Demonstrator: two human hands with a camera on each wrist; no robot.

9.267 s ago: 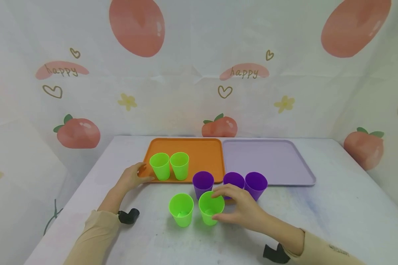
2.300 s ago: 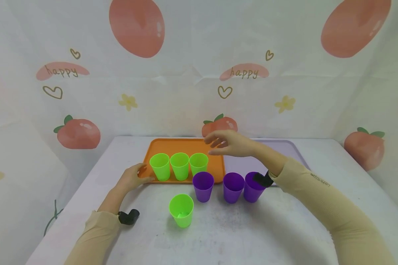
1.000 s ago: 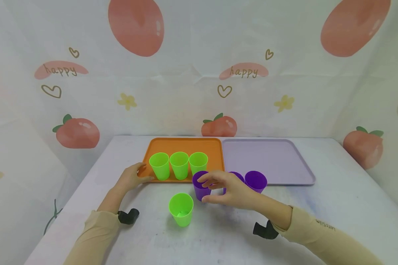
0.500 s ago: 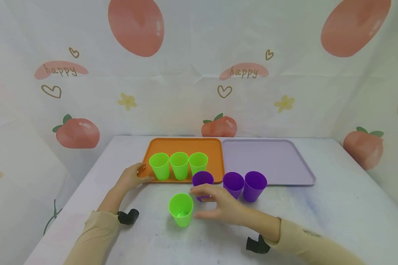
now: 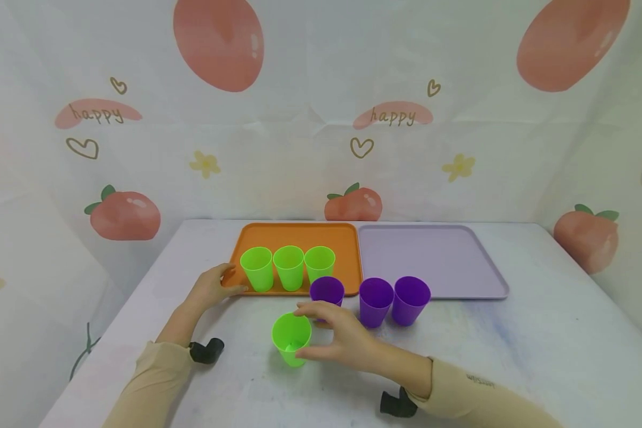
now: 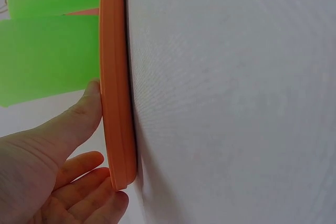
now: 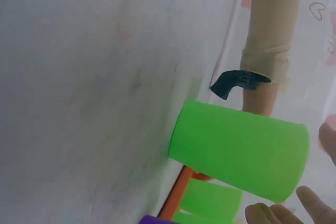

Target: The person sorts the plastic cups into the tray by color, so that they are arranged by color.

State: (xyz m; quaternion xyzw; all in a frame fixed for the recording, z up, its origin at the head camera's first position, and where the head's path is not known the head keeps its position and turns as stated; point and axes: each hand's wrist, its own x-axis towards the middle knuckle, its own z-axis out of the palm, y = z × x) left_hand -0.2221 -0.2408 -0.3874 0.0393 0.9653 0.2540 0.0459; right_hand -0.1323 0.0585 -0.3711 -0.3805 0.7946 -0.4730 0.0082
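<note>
My left hand (image 5: 213,286) holds the near left corner of the orange tray (image 5: 299,235); in the left wrist view its thumb lies against the rim, with the other fingers at the corner. Three upright bright green cups stand in a row on that tray, the leftmost cup (image 5: 257,272) closest to the hand. Another green cup (image 5: 286,340) stands on the table in front. My right hand (image 5: 348,340) is at its right side, thumb and fingers spread; in the right wrist view, the fingertips (image 7: 313,203) appear apart from the cup's rim.
Three purple cups stand on the table: one purple cup (image 5: 326,288) partly behind the right hand, then a middle purple cup (image 5: 375,303) and a right purple cup (image 5: 411,302) side by side. A pale lilac tray (image 5: 428,255) adjoins the orange one. A patterned cloth hangs behind.
Since the oldest frame, a third green cup has come onto the orange tray. The right hand has since come back from above the trays, lately moving left to the remaining front cup. The left hand stays put.
</note>
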